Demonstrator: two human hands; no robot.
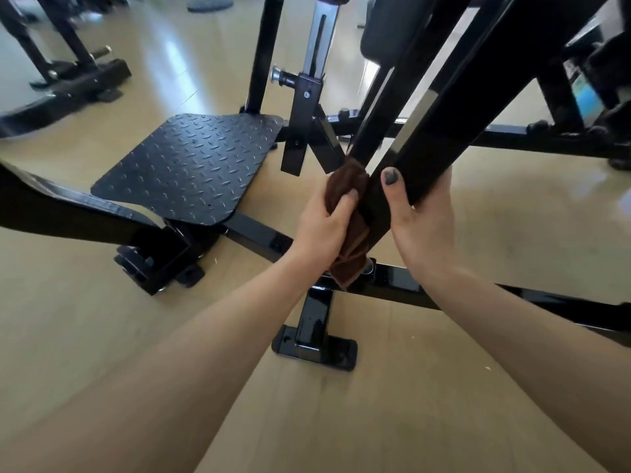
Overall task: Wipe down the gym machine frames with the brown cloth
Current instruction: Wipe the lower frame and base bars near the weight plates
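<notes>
A black gym machine fills the view, with two slanted frame bars rising to the upper right. My left hand (322, 223) grips the bunched brown cloth (351, 240) and holds it against the lower part of the inner slanted bar (375, 131). The cloth's loose end hangs down to the low cross rail (403, 285). My right hand (423, 220) grips the lower end of the thicker outer bar (454, 131), thumb across its front face.
A black tread-plate footrest (191, 165) lies at left centre on the wooden floor. A chrome adjustment post with a pull pin (307, 87) stands behind it. A floor foot (314, 346) sits below the rail. Another machine's base (68, 83) is at far left.
</notes>
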